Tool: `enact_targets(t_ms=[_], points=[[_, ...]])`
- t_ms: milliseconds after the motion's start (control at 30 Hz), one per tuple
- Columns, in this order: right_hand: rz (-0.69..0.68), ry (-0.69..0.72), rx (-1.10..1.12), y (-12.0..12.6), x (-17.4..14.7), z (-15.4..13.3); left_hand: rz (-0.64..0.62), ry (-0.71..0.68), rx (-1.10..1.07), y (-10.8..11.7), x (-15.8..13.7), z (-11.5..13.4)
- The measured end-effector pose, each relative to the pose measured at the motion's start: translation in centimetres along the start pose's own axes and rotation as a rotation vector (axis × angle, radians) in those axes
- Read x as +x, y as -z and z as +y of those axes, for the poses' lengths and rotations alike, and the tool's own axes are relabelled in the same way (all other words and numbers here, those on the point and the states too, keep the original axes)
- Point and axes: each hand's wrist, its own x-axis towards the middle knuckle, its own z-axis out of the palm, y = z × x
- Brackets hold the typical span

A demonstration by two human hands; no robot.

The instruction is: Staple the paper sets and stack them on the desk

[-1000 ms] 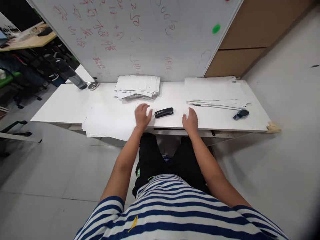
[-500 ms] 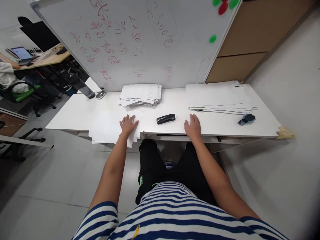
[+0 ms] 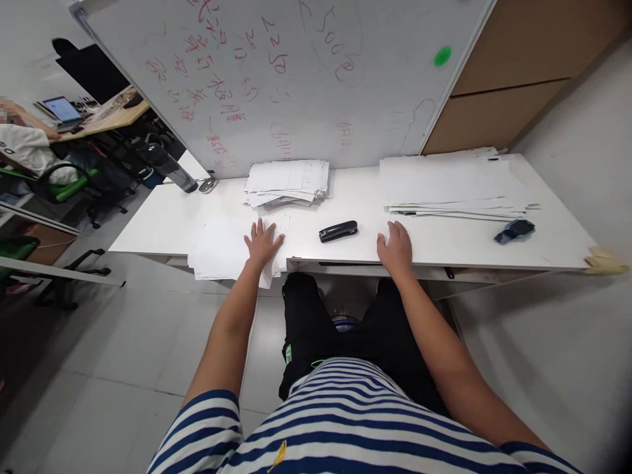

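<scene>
Head view is showing a long white surface running under a whiteboard, brown panels and a pale wall closing in on the right. Loose sheets are hanging a bit over the front edge, and the left hand is pressing on them, grip wide, fingers spread. Right hand is resting near that edge, thumb apart, grip loosely open and holding nothing. Black stapler is lying between the hands, touching neither, with white surface showing around it. Further back, a messy paper stack and a wider paper pile are blocking the reach toward the board, while a dark bottle is leaning into view far left
</scene>
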Motion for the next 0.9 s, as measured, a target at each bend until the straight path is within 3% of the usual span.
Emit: enact_targets(t_ms=[600,900], points=[[0.01,0.017,-0.031,-0.2,0.0,0.1,0.159,-0.043,-0.052,-0.6,-0.7,-0.1],[0.037,0.022,-0.04,-0.5,0.1,0.0,0.283,-0.134,-0.107,-1.5,-0.4,-0.9]])
